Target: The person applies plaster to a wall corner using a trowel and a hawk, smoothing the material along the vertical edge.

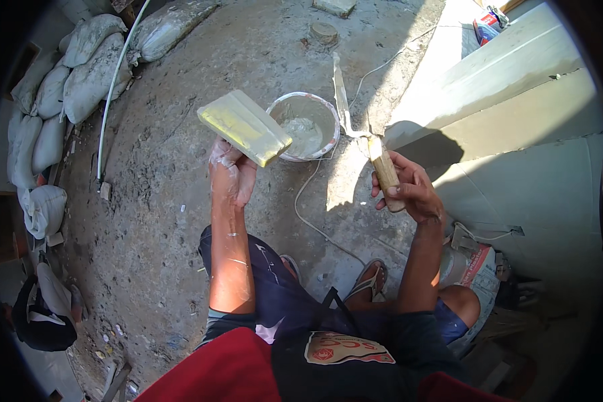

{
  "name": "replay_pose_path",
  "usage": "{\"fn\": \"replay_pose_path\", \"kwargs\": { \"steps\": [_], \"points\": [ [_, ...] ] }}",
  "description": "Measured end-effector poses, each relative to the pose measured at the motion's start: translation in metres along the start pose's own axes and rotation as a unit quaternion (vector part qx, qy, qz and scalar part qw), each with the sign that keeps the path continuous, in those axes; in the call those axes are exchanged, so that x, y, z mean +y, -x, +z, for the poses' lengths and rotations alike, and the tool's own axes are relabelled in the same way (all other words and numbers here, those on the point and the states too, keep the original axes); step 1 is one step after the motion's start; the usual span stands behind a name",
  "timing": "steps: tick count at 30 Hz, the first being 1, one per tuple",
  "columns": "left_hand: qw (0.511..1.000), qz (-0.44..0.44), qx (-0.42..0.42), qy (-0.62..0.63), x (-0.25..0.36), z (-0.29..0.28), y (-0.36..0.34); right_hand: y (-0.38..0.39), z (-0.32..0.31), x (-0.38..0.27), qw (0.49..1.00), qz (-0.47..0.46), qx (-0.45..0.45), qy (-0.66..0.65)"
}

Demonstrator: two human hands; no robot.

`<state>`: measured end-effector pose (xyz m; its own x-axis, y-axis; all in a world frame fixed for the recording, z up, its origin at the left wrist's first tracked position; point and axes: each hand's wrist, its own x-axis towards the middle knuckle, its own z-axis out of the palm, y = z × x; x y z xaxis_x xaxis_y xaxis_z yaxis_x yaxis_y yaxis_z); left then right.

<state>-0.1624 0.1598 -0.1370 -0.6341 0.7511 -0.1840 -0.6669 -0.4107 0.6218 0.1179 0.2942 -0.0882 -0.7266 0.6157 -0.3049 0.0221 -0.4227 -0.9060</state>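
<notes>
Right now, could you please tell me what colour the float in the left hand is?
Pale yellow float, seen best in the head view.

Grey sacks (80,67) lie piled beside a white pipe (114,87) on concrete floor (181,174).

Yellow float (245,126) tilted; wooden-handled trowel (384,171) upright.

Rough grey concrete floor (181,167), dusty and stained, lies in hard sunlight. Grey filled sacks (80,67) pile along its left edge. A smooth grey plastered wall (516,134) stands right, casting shadow.
</notes>
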Motion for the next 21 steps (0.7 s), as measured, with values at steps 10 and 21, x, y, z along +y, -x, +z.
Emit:
{"fn": "replay_pose_path", "kwargs": {
  "steps": [10,21],
  "points": [
    [0.96,-0.179,-0.087,0.198,-0.032,0.006,0.001,-0.019,0.055,0.056,0.93,-0.204,0.116,0.283],
    [0.89,-0.185,-0.086,0.408,-0.013,0.003,-0.001,0.006,0.017,0.09,0.829,-0.333,0.167,0.417]
  ]
}}
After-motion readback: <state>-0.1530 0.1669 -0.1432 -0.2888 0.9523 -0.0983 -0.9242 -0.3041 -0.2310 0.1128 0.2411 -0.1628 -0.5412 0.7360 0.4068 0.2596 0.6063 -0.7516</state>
